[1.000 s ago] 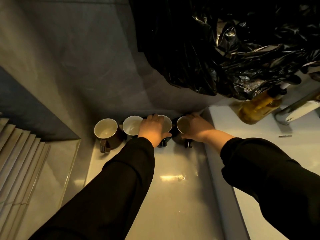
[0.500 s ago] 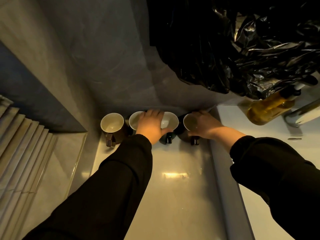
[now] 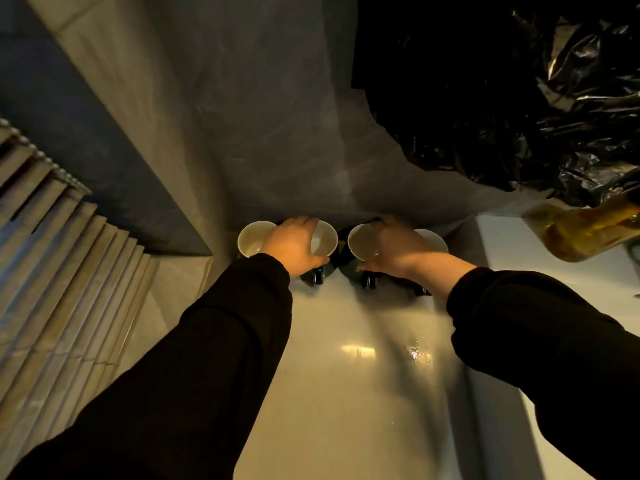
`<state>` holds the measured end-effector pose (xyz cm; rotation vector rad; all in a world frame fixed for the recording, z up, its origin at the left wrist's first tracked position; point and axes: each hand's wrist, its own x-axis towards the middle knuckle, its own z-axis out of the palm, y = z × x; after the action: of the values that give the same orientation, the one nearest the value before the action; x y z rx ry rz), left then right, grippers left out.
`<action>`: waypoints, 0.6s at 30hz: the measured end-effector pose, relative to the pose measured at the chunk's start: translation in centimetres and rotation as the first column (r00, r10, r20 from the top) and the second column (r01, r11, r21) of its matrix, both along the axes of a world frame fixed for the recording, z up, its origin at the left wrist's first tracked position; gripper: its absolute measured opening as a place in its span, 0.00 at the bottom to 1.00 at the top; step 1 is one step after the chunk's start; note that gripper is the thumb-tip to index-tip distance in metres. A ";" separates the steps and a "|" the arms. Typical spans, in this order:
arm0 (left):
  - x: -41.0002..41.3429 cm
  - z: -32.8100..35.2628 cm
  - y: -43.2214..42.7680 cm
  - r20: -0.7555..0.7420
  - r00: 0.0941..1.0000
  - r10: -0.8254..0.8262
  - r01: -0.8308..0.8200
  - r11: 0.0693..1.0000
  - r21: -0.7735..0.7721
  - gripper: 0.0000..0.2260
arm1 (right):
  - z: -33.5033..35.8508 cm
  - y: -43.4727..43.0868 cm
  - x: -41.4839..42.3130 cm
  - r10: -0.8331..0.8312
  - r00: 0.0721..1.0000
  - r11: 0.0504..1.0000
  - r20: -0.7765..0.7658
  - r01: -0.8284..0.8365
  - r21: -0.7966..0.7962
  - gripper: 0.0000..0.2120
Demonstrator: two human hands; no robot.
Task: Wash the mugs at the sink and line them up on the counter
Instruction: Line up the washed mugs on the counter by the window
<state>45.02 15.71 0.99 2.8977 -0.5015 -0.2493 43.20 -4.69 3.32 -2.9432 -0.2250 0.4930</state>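
Observation:
Four mugs with white insides stand in a row at the back of the white counter point(image 3: 346, 393), against the grey wall. My left hand point(image 3: 294, 244) lies over the gap between the leftmost mug point(image 3: 252, 237) and the second mug point(image 3: 325, 237). Its thumb presses the second mug's dark side and its fingers reach over the rim. My right hand point(image 3: 398, 247) covers the gap between the third mug point(image 3: 360, 242) and the fourth mug point(image 3: 433, 237), with its thumb on the third mug's side. Dark handles point toward me.
A crumpled black plastic bag point(image 3: 502, 98) hangs at the upper right above an amber soap bottle point(image 3: 588, 230). The white sink rim point(image 3: 502, 247) lies right of the mugs. Slatted blinds point(image 3: 62, 254) fill the left. Water drops point(image 3: 420, 355) glisten on the counter.
My left hand has shifted left along the row, and a mug now shows to the right of my right hand. The mugs sit in two pairs, and the view has moved closer.

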 end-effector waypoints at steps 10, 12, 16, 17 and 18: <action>0.3 0.2 0.5 -0.005 0.999 -0.045 0.045 0.995 -0.088 0.34 | -0.2 -0.5 0.1 0.015 1.000 0.999 0.014 -0.016 0.032 0.41; 0.2 0.2 0.5 -0.004 0.999 -0.048 0.047 0.995 -0.084 0.34 | -0.3 -0.5 0.1 0.016 1.000 0.999 0.022 -0.017 0.038 0.41; 0.0 0.3 0.6 -0.015 0.998 -0.056 0.055 0.997 -0.061 0.35 | -0.5 -0.5 0.1 0.004 1.000 0.999 0.030 -0.005 0.046 0.41; 0.0 0.4 0.6 -0.016 0.998 -0.056 0.055 0.997 -0.061 0.35 | -0.5 -0.5 0.1 -0.001 0.999 0.999 0.032 0.000 0.049 0.41; 0.0 0.4 0.6 -0.016 0.998 -0.057 0.056 0.997 -0.061 0.35 | -0.5 -0.5 0.0 -0.005 0.999 0.999 0.033 0.004 0.054 0.41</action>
<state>44.99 16.26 1.41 2.8237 -0.5783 -0.2626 43.24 -5.21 2.81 -2.9003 -0.2318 0.4308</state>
